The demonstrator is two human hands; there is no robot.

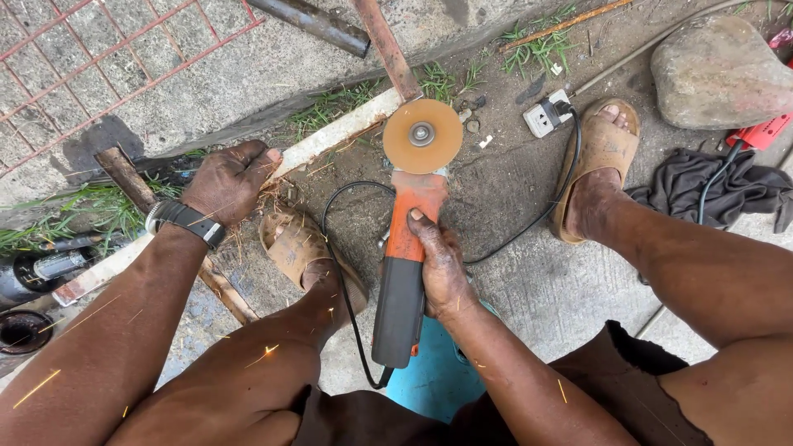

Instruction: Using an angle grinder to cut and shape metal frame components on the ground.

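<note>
White metal bar (330,136) lies stiff and heavy across the ground, my left hand (230,180) clamped down on it; my right hand (442,268) wraps the weighty grinder (406,272) mid-body, disc (422,135) at the bar, sparks flying

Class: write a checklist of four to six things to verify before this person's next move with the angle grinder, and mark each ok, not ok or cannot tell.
1. Right hand grips the angle grinder body: ok.
2. Left hand steadies the white metal bar: ok.
3. Hands gloved: not ok, both bare.
4. Guard over the cutting disc: cannot tell.
5. Feet covered: not ok, open sandals.
6. Power cord away from the disc: ok.
</note>
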